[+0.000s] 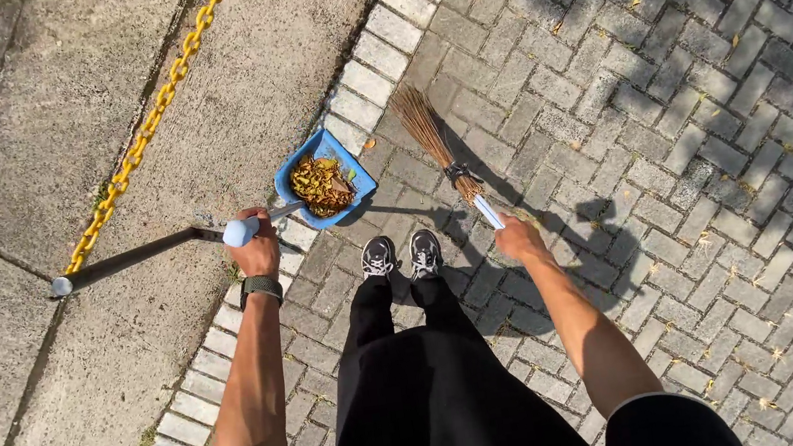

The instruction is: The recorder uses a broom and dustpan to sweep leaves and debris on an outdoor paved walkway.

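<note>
My left hand [258, 251] grips the pale blue handle end [239, 232] of a long-handled blue dustpan [324, 177]. The pan rests on the paving ahead of my feet and holds a heap of dry yellow-brown leaves [320, 184]. My right hand [520, 236] grips the white handle of a stick broom [433, 138], whose brown bristles point up and left, ending just right of the dustpan. A dark watch sits on my left wrist [261, 289]. My grey sneakers [401, 254] stand between both hands.
A yellow chain [146, 126] runs diagonally over the concrete slab on the left, near a dark metal post [129, 259] lying low. A pale brick border [367, 65] divides concrete from grey herringbone pavers [706, 114], dotted with scattered small leaves.
</note>
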